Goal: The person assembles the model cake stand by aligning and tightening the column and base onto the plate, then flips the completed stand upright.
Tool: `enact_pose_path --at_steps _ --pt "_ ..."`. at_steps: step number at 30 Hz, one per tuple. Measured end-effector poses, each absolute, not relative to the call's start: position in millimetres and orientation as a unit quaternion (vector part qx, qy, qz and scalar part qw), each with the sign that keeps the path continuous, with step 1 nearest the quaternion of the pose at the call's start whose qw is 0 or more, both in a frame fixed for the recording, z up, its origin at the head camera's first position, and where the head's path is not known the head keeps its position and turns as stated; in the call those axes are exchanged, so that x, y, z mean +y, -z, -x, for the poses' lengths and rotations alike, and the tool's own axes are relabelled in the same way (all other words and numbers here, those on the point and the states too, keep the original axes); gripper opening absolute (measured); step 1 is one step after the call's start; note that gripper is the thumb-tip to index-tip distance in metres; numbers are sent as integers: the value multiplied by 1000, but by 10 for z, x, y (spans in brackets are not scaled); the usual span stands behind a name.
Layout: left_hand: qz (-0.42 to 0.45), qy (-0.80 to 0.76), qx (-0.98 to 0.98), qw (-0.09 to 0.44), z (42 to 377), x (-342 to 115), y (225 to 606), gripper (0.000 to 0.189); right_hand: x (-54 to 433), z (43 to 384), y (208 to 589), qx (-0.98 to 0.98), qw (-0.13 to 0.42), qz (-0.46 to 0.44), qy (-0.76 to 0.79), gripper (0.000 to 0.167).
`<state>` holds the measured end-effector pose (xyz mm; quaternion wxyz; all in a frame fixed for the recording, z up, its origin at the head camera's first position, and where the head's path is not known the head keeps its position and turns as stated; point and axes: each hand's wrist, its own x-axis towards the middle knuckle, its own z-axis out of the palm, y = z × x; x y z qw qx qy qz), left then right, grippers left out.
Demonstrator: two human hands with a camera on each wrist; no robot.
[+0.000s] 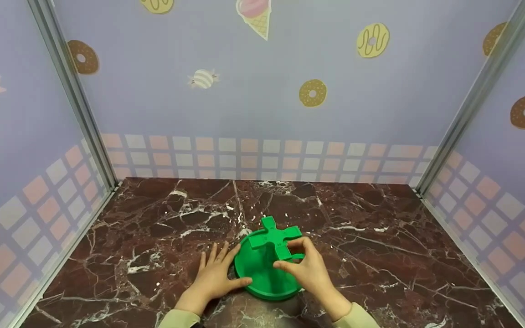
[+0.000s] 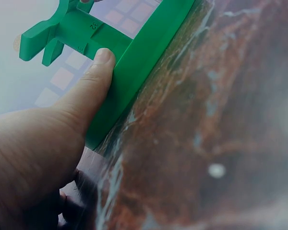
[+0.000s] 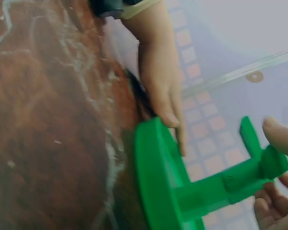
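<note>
A green plastic stand has a round rimmed base [image 1: 269, 284] on the marbled table. From it rises a thick post [image 3: 209, 194] with small moulded figures, carrying a cross-shaped top [image 1: 275, 238] with flat arms. On the base's left side lies my left hand [image 1: 214, 278], its fingers straight and spread and its thumb over the front rim. In the left wrist view that thumb touches the rim beside the post. My right hand [image 1: 310, 271] holds the cross's near right arm between thumb and curled fingers. The exact finger contact is partly out of frame in the right wrist view.
The dark red marbled tabletop [image 1: 162, 218] reaches back to a lilac wall [image 1: 262, 114] printed with sweets and a tiled band. Side walls with metal corner posts [image 1: 75, 100] border the table left and right.
</note>
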<state>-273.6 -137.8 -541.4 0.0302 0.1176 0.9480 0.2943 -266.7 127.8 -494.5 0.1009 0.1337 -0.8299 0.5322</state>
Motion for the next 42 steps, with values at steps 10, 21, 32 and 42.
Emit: enact_pose_path --at_steps 10,21,32,42 --pt "-119 -297 947 29 2732 -1378 5428 102 1558 3039 4806 -816 144 -125 -546 46" --pt "-121 -296 947 31 2727 -1376 5425 102 1694 3327 4931 -775 -15 -236 -587 53" --pt "-119 -300 946 37 2737 -1382 5423 103 1678 3288 4941 -784 0 -214 -583 44" --pt "-120 -290 949 30 2723 -1373 5401 103 1644 3174 4931 -810 57 -182 -555 39"
